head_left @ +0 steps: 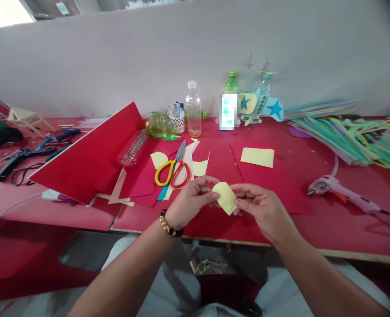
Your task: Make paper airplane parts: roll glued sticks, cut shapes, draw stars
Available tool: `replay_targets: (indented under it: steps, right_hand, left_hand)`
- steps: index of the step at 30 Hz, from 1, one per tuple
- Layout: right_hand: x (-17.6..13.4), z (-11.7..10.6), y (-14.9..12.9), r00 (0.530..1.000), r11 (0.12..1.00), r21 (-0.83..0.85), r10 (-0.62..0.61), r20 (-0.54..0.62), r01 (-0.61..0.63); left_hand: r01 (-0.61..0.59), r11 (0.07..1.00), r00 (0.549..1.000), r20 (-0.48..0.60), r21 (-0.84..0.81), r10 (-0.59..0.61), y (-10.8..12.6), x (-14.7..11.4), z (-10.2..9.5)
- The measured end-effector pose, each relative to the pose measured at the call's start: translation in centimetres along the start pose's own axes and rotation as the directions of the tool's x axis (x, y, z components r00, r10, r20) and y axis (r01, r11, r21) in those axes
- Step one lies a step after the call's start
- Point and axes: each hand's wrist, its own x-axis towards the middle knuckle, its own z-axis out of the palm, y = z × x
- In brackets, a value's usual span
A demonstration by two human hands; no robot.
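"What's largest?"
"The smooth red bench (340,231), then a flat, tilted red panel (92,156)."
"Next?"
"Left hand (193,198) and right hand (264,204), fingers nearly closed, pinching opposite edges of a thin, rounded, pointed yellow paper piece (226,198) between them."

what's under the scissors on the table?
Paper scraps: a pale strip shows beside the blades and inside the red handle loop of the scissors, and a blue strip sticks out below the handles. Whatever the blades and handles cover can't be seen.
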Motion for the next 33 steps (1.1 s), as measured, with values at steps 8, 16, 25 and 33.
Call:
replay_targets:
  steps: [8,16,25,33]
  right_hand:
    - [-0.5,-0.4,0.1,0.998,0.999,0.017,-0.028,0.047,0.027]
    - [-1.3,0.2,0.6,0.964,0.958,-0.121,-0.265,-0.011,0.261]
    - [-1.6,-0.3,0.5,0.954,0.941,-0.155,-0.298,0.035,0.3]
    - [-1.1,-0.7,0.6,0.982,0.992,0.045,-0.123,0.146,0.117]
  left_hand:
    - [-0.034,0.999,0.993,-0.113,-0.021,0.032,-0.3,-0.2,0.5]
    - [-0.052,0.991,0.977,-0.199,0.126,0.076,-0.6,-0.3,0.5]
    - [-0.089,0.996,0.972,-0.221,-0.013,0.084,-0.7,-0.1,0.5]
    - [-0.161,0.981,0.968,-0.212,-0.108,0.136,-0.5,-0.4,1.3]
